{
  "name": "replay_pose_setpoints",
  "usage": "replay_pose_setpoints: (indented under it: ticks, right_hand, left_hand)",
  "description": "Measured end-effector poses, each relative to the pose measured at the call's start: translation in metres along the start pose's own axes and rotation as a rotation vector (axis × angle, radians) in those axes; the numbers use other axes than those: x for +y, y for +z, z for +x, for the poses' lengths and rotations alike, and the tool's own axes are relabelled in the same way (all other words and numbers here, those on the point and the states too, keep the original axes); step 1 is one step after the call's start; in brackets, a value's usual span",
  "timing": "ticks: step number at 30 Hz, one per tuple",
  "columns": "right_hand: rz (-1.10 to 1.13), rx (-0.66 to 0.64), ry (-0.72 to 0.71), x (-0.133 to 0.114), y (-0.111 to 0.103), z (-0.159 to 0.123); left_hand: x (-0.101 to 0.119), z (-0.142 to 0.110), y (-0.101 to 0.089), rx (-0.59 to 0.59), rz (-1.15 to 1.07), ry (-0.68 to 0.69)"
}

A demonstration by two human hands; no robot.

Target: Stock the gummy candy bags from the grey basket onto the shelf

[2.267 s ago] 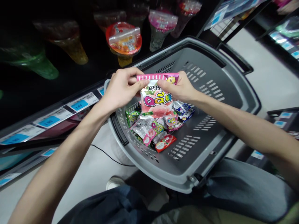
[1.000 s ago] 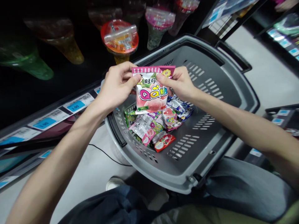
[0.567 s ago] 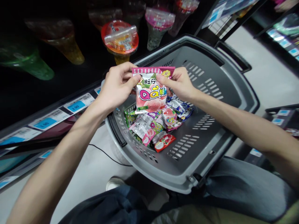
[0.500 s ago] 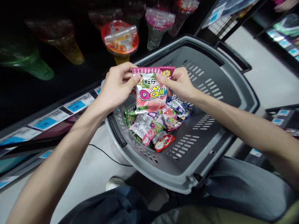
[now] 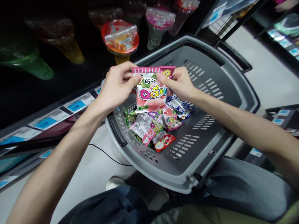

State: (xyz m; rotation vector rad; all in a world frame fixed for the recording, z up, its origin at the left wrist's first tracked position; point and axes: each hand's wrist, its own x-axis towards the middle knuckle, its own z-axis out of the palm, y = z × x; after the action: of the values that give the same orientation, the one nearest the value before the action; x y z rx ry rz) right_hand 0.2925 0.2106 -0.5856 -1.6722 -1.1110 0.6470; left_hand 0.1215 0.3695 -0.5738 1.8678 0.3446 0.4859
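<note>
A pink and white bag of QQ gummy candy is held upright above the basket, its printed front towards me. My left hand pinches its upper left corner, thumb on the front. At the upper right corner, my right hand grips it the same way. Fingers behind the bag are partly hidden. Below lies a heap of small candy bags in pink, green, blue and red, inside the grey shopping basket. The held bag covers part of the heap.
On the left a dark shelf carries cone-shaped jelly packs, one with an orange-red lid. Price tags line its edge. A black handle sits at the basket's far side. A thin cable runs over the floor.
</note>
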Motion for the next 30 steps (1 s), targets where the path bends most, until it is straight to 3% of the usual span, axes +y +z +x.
replay_pose_setpoints:
  ticks: [30]
  right_hand:
    - [0.035,-0.019,0.020,0.0024,-0.0011,0.0008]
  left_hand:
    - [0.0007,-0.0006,0.0003,-0.003,0.003,-0.005]
